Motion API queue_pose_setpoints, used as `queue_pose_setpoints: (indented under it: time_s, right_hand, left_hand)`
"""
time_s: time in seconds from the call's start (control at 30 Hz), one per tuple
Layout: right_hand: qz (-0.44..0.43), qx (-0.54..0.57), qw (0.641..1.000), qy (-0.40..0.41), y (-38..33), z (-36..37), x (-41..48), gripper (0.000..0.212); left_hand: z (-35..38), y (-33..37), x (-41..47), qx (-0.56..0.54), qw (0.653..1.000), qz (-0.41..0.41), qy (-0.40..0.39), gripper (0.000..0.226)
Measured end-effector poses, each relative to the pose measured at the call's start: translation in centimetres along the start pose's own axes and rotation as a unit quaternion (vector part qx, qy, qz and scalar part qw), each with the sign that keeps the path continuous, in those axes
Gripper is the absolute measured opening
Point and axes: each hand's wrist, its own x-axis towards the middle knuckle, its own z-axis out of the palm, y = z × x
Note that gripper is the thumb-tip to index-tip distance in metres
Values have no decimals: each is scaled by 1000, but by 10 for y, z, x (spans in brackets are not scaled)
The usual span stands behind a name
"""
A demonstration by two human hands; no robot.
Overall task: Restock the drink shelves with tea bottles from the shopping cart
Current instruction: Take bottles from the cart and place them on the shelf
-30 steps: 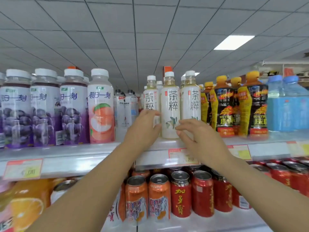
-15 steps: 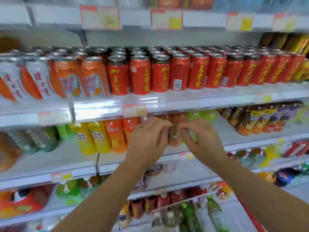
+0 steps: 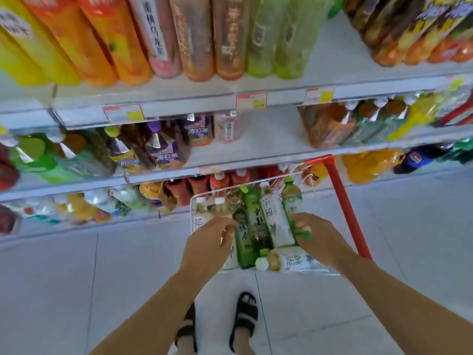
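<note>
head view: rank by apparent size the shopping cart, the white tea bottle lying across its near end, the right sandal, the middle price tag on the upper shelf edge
1. shopping cart, largest by far
2. white tea bottle and right sandal: look about alike, so not ranked
3. price tag, smallest

We are seeing the shopping cart showing a red frame round white wire. Its tea bottles are wearing dark green labels or white ones with black characters, and one green-labelled bottle is carrying a lime cap. We are also finding yellow and orange bottles, purple-labelled bottles, red-and-yellow price tags, and black sandals standing out against pale grey floor tiles.
</note>
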Motion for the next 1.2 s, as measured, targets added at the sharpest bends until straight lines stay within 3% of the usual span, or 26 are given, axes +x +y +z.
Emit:
queue_pose_setpoints:
  time_s: [0.17,0.43,0.73,0.8,0.87,1.0,1.1,1.2]
  right_hand:
    - [-29,-73,986,-147,37,53,7,72]
    - [-107,-238,953,-151,49,100,39,72]
    - [-129,-38,991,-1,61,58,12,72]
    - [-93,22,994,61,46,46,7,73]
    - [-26,117,985,122,24,32,5,59]
    - [8,273,953,134,-21,18,15,37]
    - [-3,332,936,120,-57,18,29,34]
    - [-18,374,922,101,-78,21,42,35]
  left_hand:
    - [44,-32,0,-22,993,-70,-87,21]
    - [61,-62,4,-65,984,-105,-129,22]
    - [45,-25,18,-156,978,-56,-130,22]
    - [42,-13,20,-169,974,-26,-146,28]
    - [44,-5,20,-180,966,-3,-184,41]
    - [49,4,22,-193,956,28,-219,75]
    - [42,7,31,-269,951,8,-155,80]
    - [28,1,41,-271,957,-8,-100,81]
